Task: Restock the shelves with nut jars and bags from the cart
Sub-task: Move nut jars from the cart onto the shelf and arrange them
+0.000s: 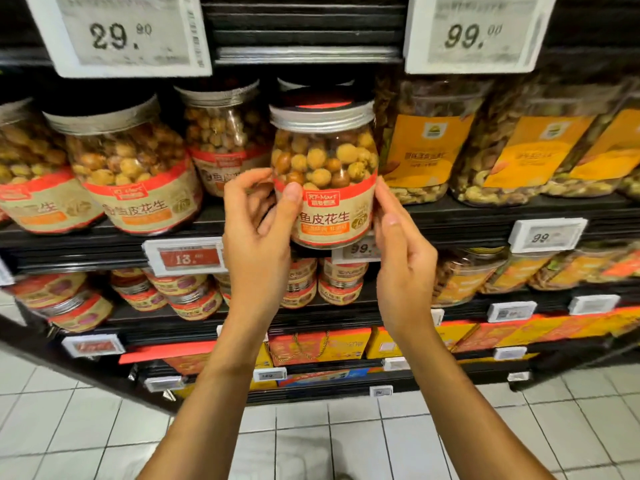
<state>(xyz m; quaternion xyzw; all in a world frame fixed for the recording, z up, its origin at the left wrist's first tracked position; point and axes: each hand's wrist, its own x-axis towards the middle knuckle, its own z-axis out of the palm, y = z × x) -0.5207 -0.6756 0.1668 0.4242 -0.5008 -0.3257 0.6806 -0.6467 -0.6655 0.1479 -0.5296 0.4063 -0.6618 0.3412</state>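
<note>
Forearms come up from the bottom edge, both reaching to mid-shelf height. Left hand (258, 230) grips the jar (325, 168): thumb on the front label, fingers curled round its left side. Right hand (401, 244) lies flat against the jar's right side, fingers near straight, none wrapped round it.

Jar is upright. Silver screw lid with a red sticker on top, clear body full of round coated nuts, red/beige label with RT-Mart logo. It's held at the front of the shelf (485, 209), in the gap between the same-label row jars (128, 161) on the left and the orange tubs (429, 147) on the right. Its base overlaps the shelf's front rail and part of a 99 tag (360, 251); can't tell if it touches the shelf.

Back jar (225, 133), same type, stands deeper in, just left of the held one. Another lid shows directly behind the held one.

Rail also carries a red 13 tag (188, 259), just left of the left wrist. Overhead hang two big tags: 29.90 tag (121, 32) and 99.00 tag (474, 32).

Next shelf down holds small jars (180, 289), several lying tilted, with more orange-labelled containers to the right. Below that are red and yellow gift boxes (318, 344). Floor (86, 427) is white tile.
</note>
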